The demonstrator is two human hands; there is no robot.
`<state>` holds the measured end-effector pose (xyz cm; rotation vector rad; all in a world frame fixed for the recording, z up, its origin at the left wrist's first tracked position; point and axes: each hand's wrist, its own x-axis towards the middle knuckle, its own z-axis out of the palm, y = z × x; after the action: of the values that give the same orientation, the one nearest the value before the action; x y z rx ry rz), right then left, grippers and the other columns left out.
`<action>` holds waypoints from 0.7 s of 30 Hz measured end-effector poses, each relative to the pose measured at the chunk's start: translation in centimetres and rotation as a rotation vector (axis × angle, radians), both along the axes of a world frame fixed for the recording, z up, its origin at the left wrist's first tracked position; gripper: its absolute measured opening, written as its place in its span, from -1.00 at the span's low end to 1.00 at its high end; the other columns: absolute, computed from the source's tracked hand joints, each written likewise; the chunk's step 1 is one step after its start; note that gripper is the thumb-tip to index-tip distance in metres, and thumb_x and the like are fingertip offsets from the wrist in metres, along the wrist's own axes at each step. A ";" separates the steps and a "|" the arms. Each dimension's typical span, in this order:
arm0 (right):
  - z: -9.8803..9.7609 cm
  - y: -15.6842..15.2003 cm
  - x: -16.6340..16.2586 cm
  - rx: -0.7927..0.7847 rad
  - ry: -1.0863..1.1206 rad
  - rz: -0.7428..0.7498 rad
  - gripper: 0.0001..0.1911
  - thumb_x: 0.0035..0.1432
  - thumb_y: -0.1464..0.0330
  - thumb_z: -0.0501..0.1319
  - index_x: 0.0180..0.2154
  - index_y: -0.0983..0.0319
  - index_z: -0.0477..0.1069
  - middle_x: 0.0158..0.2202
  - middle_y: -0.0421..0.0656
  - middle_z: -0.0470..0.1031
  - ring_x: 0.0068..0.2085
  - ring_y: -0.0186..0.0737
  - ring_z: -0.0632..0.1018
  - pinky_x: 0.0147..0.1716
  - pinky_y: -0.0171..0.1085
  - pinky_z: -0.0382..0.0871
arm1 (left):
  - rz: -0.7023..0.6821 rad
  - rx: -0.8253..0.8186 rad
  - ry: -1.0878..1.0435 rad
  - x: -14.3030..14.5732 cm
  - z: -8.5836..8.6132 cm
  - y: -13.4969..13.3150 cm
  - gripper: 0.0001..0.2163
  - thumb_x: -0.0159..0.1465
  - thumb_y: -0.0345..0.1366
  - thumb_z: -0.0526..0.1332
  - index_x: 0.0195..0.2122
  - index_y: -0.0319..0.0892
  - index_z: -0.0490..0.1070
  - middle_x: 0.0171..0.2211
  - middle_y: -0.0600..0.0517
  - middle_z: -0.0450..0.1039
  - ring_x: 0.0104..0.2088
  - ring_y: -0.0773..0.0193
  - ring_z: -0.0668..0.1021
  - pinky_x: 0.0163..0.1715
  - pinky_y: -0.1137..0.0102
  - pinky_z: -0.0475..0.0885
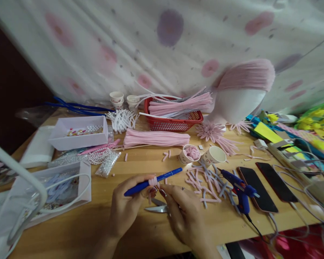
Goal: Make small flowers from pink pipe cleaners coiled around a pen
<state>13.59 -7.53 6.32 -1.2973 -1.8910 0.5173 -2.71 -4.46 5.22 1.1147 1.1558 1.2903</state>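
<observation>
My left hand point(129, 201) is closed around a blue marker point(167, 175), which slants up to the right. A short piece of pink pipe cleaner point(152, 181) is wound round the marker's middle. At the coil, the fingertips of my right hand point(183, 208) pinch together on the pipe cleaner. Scissor blades point(155, 209) show on the table beneath, with their handles hidden by my right hand. Cut pink and grey pipe cleaner pieces point(205, 183) lie just to the right. A paper cup point(185, 157) behind them holds pink coils, next to another paper cup point(214, 154).
A blue glue gun point(240, 189) and two phones point(259, 189) lie at right among cables. Long pink pipe cleaners point(156, 139) lie before a red basket point(167, 125). White boxes point(79, 142) of beads and a lamp arm point(21, 169) stand at left. A pink-topped white head form point(236, 102) stands behind.
</observation>
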 end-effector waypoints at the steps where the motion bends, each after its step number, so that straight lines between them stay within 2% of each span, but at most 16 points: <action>1: 0.2 0.0 0.2 0.004 -0.044 -0.001 -0.79 0.31 0.47 0.07 -0.20 0.23 0.48 -0.45 -0.16 0.58 -0.47 -0.27 0.55 -0.48 -0.35 0.25 | -0.011 -0.014 -0.021 0.0 0.0 0.0 -0.89 0.11 -0.30 0.39 -0.32 -0.11 0.64 -0.37 0.03 0.66 -0.40 0.24 0.67 -0.36 0.51 0.59; 6: 0.5 0.1 1.0 0.042 -0.119 -0.016 -0.80 0.33 0.44 0.07 -0.19 0.22 0.48 -0.45 -0.16 0.59 -0.46 -0.25 0.56 -0.46 -0.34 0.27 | -0.114 -0.065 -0.091 -0.1 -0.1 0.3 -0.88 0.12 -0.29 0.39 -0.33 -0.17 0.57 -0.46 0.06 0.62 -0.51 0.29 0.64 -0.48 0.53 0.57; 13: 0.1 0.0 1.1 0.030 -0.103 -0.020 -0.82 0.31 0.45 0.10 -0.20 0.21 0.48 -0.44 -0.17 0.60 -0.45 -0.24 0.58 -0.45 -0.35 0.27 | -0.102 -0.063 -0.117 -0.1 -0.6 0.2 -0.83 0.11 -0.33 0.40 -0.36 -0.15 0.41 -0.47 0.14 0.58 -0.51 0.34 0.64 -0.48 0.57 0.54; 18: 0.1 -0.1 1.2 0.048 -0.110 -0.001 -0.81 0.32 0.45 0.09 -0.18 0.23 0.48 -0.45 -0.16 0.59 -0.47 -0.25 0.56 -0.46 -0.34 0.26 | -0.119 -0.028 -0.058 -0.2 -0.4 0.1 -0.81 0.13 -0.32 0.39 -0.24 -0.15 0.45 -0.43 0.09 0.61 -0.46 0.30 0.66 -0.44 0.54 0.56; 21: 0.1 -0.1 1.3 0.060 -0.124 0.010 -0.81 0.31 0.46 0.09 -0.18 0.25 0.48 -0.45 -0.15 0.59 -0.47 -0.25 0.56 -0.46 -0.34 0.26 | -0.144 0.000 -0.043 -0.3 -0.4 0.2 -0.87 0.14 -0.32 0.38 -0.29 -0.16 0.50 -0.41 0.09 0.61 -0.46 0.33 0.65 -0.41 0.56 0.56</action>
<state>14.86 -7.65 6.46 -1.3073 -1.9997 0.3906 -2.96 -4.29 4.86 1.1435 1.0243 1.1977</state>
